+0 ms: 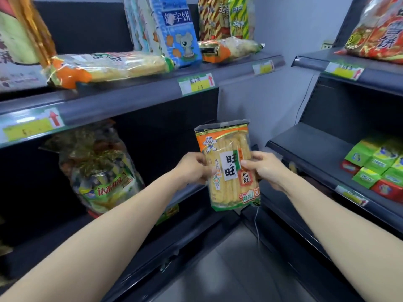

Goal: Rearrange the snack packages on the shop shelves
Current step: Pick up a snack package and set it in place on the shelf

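Pack of rice crackers (pixel 227 168), clear glossy film with an orange top corner and a green bottom band, pale-yellow columns of crackers side by side inside, white label panel down the front. Upright with a slight tilt, in mid-air before the shelves, clasped at its waist between both grips. At its left edge, left grip (pixel 193 168) curled round the film; at its right edge, right grip (pixel 263 168) clasping, thumb laid across the front. Both grasping the same pack, neither released.

Above and left of the grips: dark grey metal upper shelf (pixel 141 94), rounded front rail carrying green-and-yellow paper price tags (pixel 197 83). Flat on it, a longer pack (pixel 113 66) of the same sort, crinkled clear film, orange end; a second long pack (pixel 231 47) further right, straight above the grips. Behind those, upright, a blue biscuit bag (pixel 174 31) with a grey cartoon animal, and striped foil bags (pixel 226 16) in red, yellow and green.

Left of the left grip, one level down from that rail: big clear bag (pixel 100 168), bulging and crinkled, full of small wrapped pieces.

Right of the right grip, on a second shelf unit (pixel 309 155): small green and red boxes (pixel 377 168), square-edged, in touching rows. High to the right, a shiny red bag (pixel 379 29). Below the grips, smooth grey floor (pixel 229 269).
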The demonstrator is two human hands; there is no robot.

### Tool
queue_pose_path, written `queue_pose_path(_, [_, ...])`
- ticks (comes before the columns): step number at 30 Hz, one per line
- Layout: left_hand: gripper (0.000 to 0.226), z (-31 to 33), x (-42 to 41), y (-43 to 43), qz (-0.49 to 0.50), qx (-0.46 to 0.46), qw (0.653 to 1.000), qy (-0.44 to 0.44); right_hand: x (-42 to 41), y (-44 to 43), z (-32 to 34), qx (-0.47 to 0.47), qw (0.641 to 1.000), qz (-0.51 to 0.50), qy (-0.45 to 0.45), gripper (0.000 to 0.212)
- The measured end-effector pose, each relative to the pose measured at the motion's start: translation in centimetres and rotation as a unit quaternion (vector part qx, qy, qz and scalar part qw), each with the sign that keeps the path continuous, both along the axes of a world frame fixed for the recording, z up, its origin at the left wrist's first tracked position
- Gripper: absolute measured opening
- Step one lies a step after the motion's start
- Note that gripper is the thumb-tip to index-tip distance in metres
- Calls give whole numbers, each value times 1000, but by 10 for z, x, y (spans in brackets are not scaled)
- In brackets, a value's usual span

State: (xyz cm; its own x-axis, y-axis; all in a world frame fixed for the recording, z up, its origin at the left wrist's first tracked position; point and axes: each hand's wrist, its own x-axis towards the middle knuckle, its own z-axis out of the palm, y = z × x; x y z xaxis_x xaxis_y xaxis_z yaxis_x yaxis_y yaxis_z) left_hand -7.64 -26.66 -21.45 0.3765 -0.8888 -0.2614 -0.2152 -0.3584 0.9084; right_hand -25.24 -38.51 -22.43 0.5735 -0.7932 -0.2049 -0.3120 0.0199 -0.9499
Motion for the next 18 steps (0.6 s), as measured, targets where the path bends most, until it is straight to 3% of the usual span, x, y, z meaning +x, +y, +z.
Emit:
queue_pose_path(4, [10, -6, 15, -21, 41, -16, 999, 16, 24, -21, -5, -5, 1000, -1, -21, 13])
queue_pose_path(12, [17, -11, 43, -59, 173, -51, 983, 31, 74, -76, -12, -5, 998, 69, -5, 16])
queue_pose_path(18, [17, -23, 41, -102, 261, -60, 963, 25, 85, -129, -27, 30, 978, 190, 82, 49])
